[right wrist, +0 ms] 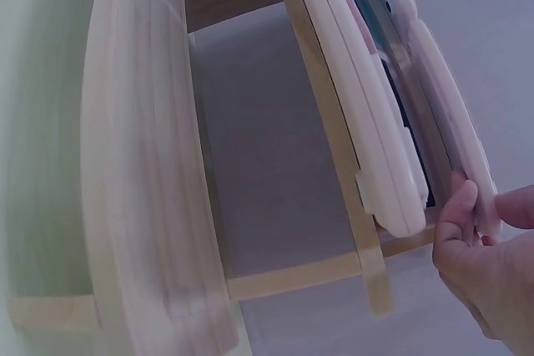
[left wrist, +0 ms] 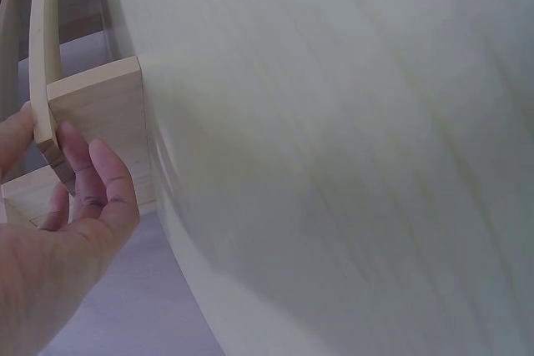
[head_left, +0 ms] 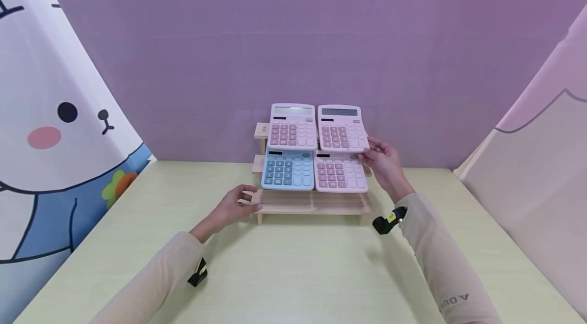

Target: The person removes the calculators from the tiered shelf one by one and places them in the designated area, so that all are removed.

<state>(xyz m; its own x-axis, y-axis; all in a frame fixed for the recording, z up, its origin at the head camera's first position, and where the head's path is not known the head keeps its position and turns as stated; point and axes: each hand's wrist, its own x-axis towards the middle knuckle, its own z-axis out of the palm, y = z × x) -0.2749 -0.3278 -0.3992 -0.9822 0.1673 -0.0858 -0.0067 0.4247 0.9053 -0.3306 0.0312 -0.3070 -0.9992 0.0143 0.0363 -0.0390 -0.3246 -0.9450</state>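
A stepped wooden rack [head_left: 293, 201] carries pink and blue calculators on its upper two steps. At the top right, my right hand [head_left: 384, 163] pinches the lower right corner of a pink calculator [head_left: 340, 129] between thumb and fingers. Its edge shows between the fingertips in the right wrist view, where that hand [right wrist: 492, 264] is at the right. My left hand [head_left: 231, 209] holds the left end of the lowest shelf; in the left wrist view its thumb and fingers lie on either side of the board [left wrist: 43, 64]. Another pink calculator [head_left: 293, 128] leans at the top left.
On the middle step stand a blue calculator [head_left: 288, 171] and a pink calculator [head_left: 340, 173], their tops overlapped by the upper ones. Behind the pale table [head_left: 293, 268] hangs a purple cloth [head_left: 293, 33]. A cartoon-printed cloth [head_left: 69, 161] borders the left side.
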